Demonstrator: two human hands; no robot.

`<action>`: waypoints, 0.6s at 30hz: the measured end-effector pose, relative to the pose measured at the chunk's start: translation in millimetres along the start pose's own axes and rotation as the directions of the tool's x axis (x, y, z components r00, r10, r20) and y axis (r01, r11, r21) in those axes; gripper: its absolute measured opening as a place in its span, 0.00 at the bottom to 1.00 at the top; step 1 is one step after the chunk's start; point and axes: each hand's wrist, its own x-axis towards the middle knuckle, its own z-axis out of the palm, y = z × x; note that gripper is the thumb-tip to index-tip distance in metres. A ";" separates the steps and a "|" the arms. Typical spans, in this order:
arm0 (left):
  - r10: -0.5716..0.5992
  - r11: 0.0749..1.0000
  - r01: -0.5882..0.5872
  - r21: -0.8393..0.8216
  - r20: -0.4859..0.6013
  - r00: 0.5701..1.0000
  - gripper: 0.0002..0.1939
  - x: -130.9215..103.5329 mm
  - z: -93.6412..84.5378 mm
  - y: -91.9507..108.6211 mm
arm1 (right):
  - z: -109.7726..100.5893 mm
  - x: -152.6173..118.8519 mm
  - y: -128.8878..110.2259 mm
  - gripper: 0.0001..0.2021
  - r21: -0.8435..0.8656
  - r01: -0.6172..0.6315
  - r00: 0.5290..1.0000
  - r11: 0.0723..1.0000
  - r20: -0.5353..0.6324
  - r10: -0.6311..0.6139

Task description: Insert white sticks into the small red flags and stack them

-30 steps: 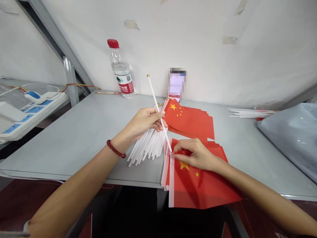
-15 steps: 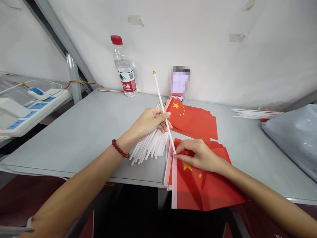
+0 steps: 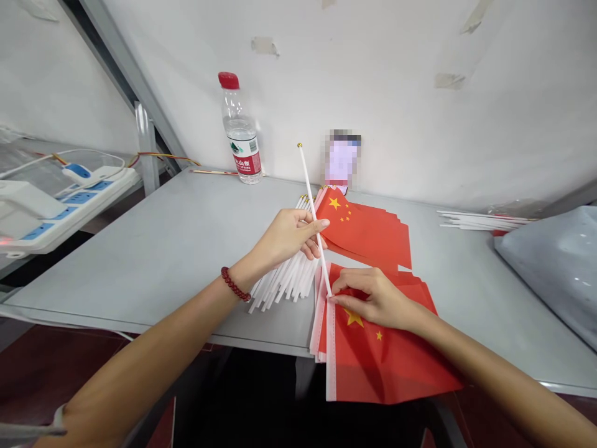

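My left hand grips a white flagpole with a gold ball on its upper end. The pole leans, and its lower tip meets the top of a white sleeve on a red flag with yellow stars. At that corner my right hand pinches the flag's sleeve edge between thumb and finger. More flags lie beneath this one, overhanging the table's front edge. Under my left hand is a bundle of white poles. Behind it rests a stack of red flags, their gold-tipped poles along the left side.
A water bottle with a red cap stands by the wall. A phone, blurred out, leans there too. At left is a power strip with cables. On the right lie several white sticks and a grey plastic bag.
The whole view has shifted slightly, so things sit a little lower and further right. Both hands keep their holds, with the pole's tip still at the flag's sleeve.
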 end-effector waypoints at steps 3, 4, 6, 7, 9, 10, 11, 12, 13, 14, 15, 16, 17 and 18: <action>-0.006 1.000 0.005 -0.012 -0.020 1.000 0.18 0.5 1.0 -1.9 | 0.2 -0.1 -0.9 0.07 0.008 -0.014 1.000 1.000 0.009 0.014; -0.009 1.000 0.009 -0.018 -0.028 1.000 0.19 0.8 1.1 -2.6 | 0.2 -0.2 -1.4 0.07 0.013 -0.022 1.000 1.000 0.012 0.022; -0.011 0.999 0.010 -0.032 -0.038 0.999 0.19 1.5 1.1 -4.0 | -0.2 -0.2 -3.0 0.07 0.026 -0.049 0.999 0.998 0.021 0.049; -0.007 0.999 0.005 -0.038 -0.039 0.999 0.18 1.6 1.0 -4.5 | -0.5 -0.3 -4.0 0.07 0.040 -0.068 0.997 0.997 0.027 0.067; 0.013 0.999 -0.014 -0.050 -0.024 1.000 0.18 1.6 0.6 -4.8 | -1.3 -0.5 -6.1 0.08 0.086 -0.116 0.993 0.990 0.050 0.112; 0.025 0.998 -0.025 -0.059 -0.008 1.000 0.18 1.5 0.2 -4.6 | -1.7 -0.6 -7.1 0.08 0.113 -0.140 0.989 0.984 0.061 0.133; 0.034 0.997 -0.034 -0.072 0.011 0.999 0.18 1.2 -0.4 -4.1 | -2.0 -0.7 -8.1 0.09 0.139 -0.162 0.986 0.977 0.072 0.153; 0.041 0.996 -0.038 -0.086 0.034 0.999 0.17 1.0 -1.2 -3.5 | -2.2 -0.7 -9.0 0.09 0.159 -0.182 0.982 0.970 0.081 0.171; 0.043 0.994 -0.038 -0.100 0.057 0.997 0.17 0.8 -2.1 -2.8 | -2.2 -0.6 -9.8 0.10 0.174 -0.199 0.979 0.964 0.086 0.187; 0.042 0.993 -0.033 -0.112 0.082 0.996 0.16 0.6 -3.3 -2.0 | -2.0 -0.5 -10.5 0.10 0.184 -0.212 0.976 0.960 0.086 0.200; 0.040 0.992 -0.026 -0.125 0.109 0.993 0.16 0.4 -4.6 -1.2 | -1.9 -0.3 -11.1 0.10 0.193 -0.224 0.974 0.955 0.083 0.212; 0.037 0.990 -0.018 -0.138 0.139 0.990 0.15 0.1 -6.0 -0.4 | -1.6 -0.1 -11.4 0.10 0.203 -0.236 0.971 0.950 0.080 0.225; 0.036 0.988 -0.010 -0.151 0.167 0.985 0.14 -0.2 -7.4 0.5 | -1.5 0.1 -11.6 0.10 0.213 -0.250 0.968 0.945 0.075 0.239; 0.037 0.986 -0.004 -0.166 0.193 0.980 0.14 -0.6 -8.8 1.2 | -1.4 0.2 -11.6 0.11 0.222 -0.264 0.965 0.939 0.068 0.255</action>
